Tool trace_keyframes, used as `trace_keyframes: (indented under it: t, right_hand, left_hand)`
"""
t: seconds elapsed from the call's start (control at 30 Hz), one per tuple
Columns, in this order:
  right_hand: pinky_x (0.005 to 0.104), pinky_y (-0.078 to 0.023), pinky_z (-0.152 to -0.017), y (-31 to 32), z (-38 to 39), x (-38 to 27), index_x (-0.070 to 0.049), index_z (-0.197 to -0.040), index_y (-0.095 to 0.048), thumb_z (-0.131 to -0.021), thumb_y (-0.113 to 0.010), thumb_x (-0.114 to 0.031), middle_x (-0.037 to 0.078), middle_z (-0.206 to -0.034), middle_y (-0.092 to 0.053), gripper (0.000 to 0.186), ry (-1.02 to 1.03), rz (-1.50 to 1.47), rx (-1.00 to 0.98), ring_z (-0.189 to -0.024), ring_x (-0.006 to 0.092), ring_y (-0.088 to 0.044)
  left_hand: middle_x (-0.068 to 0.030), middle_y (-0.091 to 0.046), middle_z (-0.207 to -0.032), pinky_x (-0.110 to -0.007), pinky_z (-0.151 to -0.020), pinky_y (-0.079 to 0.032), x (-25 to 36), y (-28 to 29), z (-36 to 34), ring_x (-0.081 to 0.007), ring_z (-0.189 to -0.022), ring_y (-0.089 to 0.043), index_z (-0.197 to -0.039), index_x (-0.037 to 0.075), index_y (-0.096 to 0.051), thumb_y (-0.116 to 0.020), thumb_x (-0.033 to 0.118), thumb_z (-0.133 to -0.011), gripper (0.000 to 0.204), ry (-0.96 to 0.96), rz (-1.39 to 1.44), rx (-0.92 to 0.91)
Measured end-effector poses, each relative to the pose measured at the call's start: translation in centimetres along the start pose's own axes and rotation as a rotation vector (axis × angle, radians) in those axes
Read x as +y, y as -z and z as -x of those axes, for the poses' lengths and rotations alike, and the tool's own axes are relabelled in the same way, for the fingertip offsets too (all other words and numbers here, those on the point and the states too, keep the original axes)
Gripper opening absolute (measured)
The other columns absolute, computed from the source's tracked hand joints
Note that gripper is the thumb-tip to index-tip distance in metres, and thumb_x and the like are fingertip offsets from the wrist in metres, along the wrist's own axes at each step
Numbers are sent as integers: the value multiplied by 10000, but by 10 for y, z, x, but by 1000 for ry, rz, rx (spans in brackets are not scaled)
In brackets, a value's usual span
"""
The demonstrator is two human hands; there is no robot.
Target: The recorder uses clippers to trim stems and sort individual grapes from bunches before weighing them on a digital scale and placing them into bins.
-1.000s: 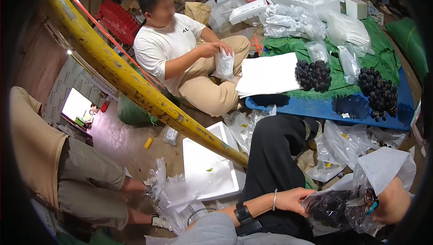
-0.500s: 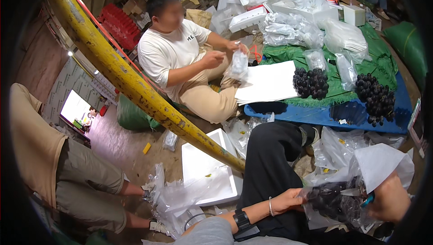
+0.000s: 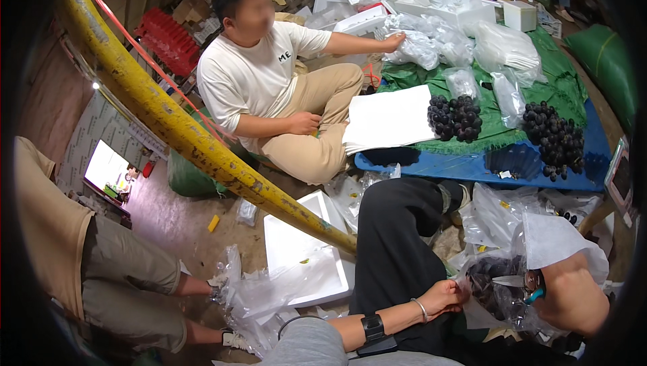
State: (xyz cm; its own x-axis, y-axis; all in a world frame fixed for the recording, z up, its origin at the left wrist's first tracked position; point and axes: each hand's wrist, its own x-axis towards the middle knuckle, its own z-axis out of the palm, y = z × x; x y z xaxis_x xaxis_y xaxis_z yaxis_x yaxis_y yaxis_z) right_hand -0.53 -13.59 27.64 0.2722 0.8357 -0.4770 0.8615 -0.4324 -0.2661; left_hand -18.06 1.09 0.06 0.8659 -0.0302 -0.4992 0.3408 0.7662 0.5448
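At the near right, a clear bag [image 3: 517,316] of dark grapes [image 3: 486,285] was positioned between the two hands. Its left edge was pinched by the nearly closed fingers of the left hand [image 3: 439,300]. Snips [image 3: 531,284] were held in the curled right hand [image 3: 574,295], whose fingers were partly hidden. Farther off, two grape bunches [image 3: 455,118] were laid right of stacked white sheets [image 3: 387,115].

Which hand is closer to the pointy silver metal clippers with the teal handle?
Right. The right hand holds the clippers; the left hand is farther left, pinching the edge of the clear plastic bag of dark round grapes.
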Motion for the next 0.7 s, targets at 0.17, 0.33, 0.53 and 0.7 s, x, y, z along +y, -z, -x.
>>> trace_keyframes:
  t: [0.17, 0.33, 0.53, 0.7]
  right_hand:
    - [447, -457, -647, -10, -21, 7, 14, -935, -517, -564, -678, -31, 191, -784, -580, 407, 252, -15, 436, -742, 399, -574]
    - [445, -427, -612, 5, -29, 5, -14, -910, -476, -605, -662, -11, 164, -747, -549, 357, 317, -103, 475, -739, 372, -562]
    - [428, -420, -606, 18, -33, 12, -21, -901, -475, -649, -643, 22, 182, -745, -523, 306, 372, -187, 532, -719, 386, -543]
    - [357, -400, -586, 32, -29, 33, 17, -948, -440, -567, -621, 46, 159, -755, -508, 423, 378, -302, 610, -695, 379, -539]
  left_hand:
    - [-19, -605, -782, -210, -582, -467, -7, 10, -8, -90, -644, -568, -961, 52, -557, -605, 95, -870, 112, -42, -306, 275]
    - [4, -607, -801, -219, -573, -490, 10, 24, 5, -91, -683, -589, -949, 90, -561, -640, 117, -859, 123, -27, -127, 314]
    - [-7, -577, -775, -239, -616, -505, 64, 19, 17, -93, -696, -576, -870, 77, -539, -637, 73, -860, 98, -86, -100, 482]
    - [-30, -595, -783, -227, -654, -492, 77, 20, 47, -88, -704, -572, -855, 54, -532, -642, 38, -851, 111, -229, -132, 495]
